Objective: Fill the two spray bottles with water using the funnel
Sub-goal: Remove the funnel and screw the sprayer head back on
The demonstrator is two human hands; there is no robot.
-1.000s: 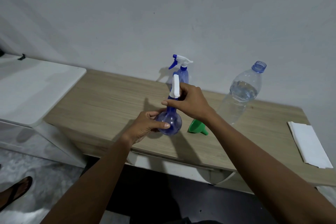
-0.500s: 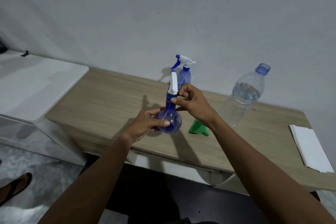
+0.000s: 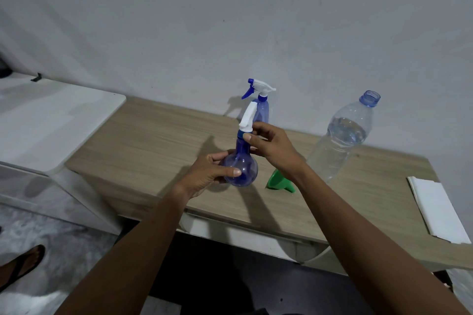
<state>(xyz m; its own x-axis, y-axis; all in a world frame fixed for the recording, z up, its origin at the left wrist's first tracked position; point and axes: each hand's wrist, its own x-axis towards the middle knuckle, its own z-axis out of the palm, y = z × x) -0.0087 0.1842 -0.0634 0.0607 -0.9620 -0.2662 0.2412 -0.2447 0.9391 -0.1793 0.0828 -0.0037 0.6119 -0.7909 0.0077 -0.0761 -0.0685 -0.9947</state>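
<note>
In the head view our left hand (image 3: 207, 174) grips the round body of the near spray bottle (image 3: 242, 169), upright over the wooden table (image 3: 153, 140), and our right hand (image 3: 273, 146) pinches its blue collar. From it, the second spray bottle (image 3: 262, 112) stands at twelve o'clock, the green funnel (image 3: 277, 181) lies at four, and the open water bottle (image 3: 340, 140) stands at two.
</note>
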